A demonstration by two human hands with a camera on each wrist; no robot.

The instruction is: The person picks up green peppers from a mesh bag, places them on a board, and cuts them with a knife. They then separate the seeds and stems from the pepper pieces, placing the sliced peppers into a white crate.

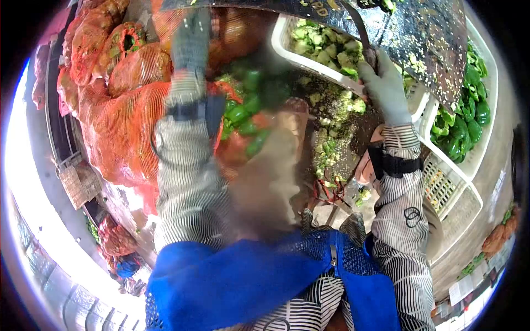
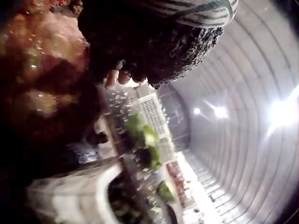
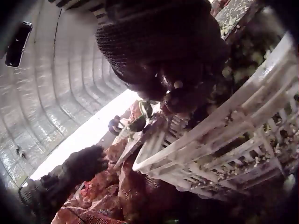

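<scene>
My left hand, in a dark grey glove and blurred, reaches forward beside orange-red mesh sacks. Its fingertips reach the edge of a dark board, and what they touch is hidden. In the left wrist view the hand is a dark shape with its fingertips low. My right hand, in a light grey glove, grips the brown end of a dark, narrow, slightly curved thing, like a knife. The hand is over the rim of a white crate with pale green pepper scraps. In the right wrist view, green pepper pieces show beyond the fingers.
The dark board, strewn with pale seeds, spans the top. Another white crate at the right holds green peppers. Below the hands lie more green peppers in an opened sack and scattered scraps. A lower white crate stands at the right.
</scene>
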